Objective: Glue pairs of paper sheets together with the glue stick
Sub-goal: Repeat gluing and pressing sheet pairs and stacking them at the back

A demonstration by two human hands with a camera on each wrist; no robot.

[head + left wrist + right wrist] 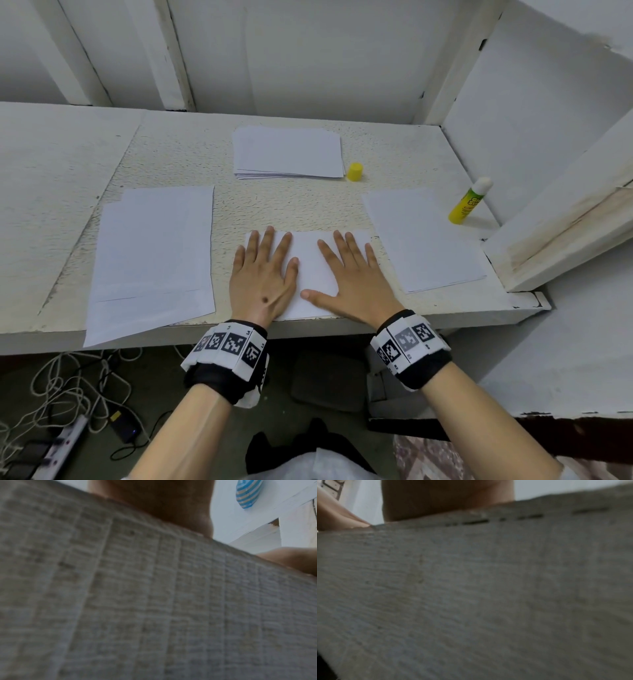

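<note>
A white paper sheet [310, 270] lies at the table's front edge, in the middle. My left hand [263, 274] presses flat on its left part, fingers straight and spread. My right hand [349, 274] presses flat on its right part, thumb pointing left. The glue stick [470, 200], yellow with its white tip bare, stands upright at the far right. Its yellow cap [355, 171] stands beside a stack of sheets [287, 152] at the back. Both wrist views show only the blurred table edge [154, 601] with a palm [163, 500] above it.
More sheets [154, 253] lie at the left, overhanging the front edge. Another sheet pile [421, 240] lies at the right. A white wooden beam [561, 233] slants along the table's right side. Cables and a power strip [65, 442] lie on the floor.
</note>
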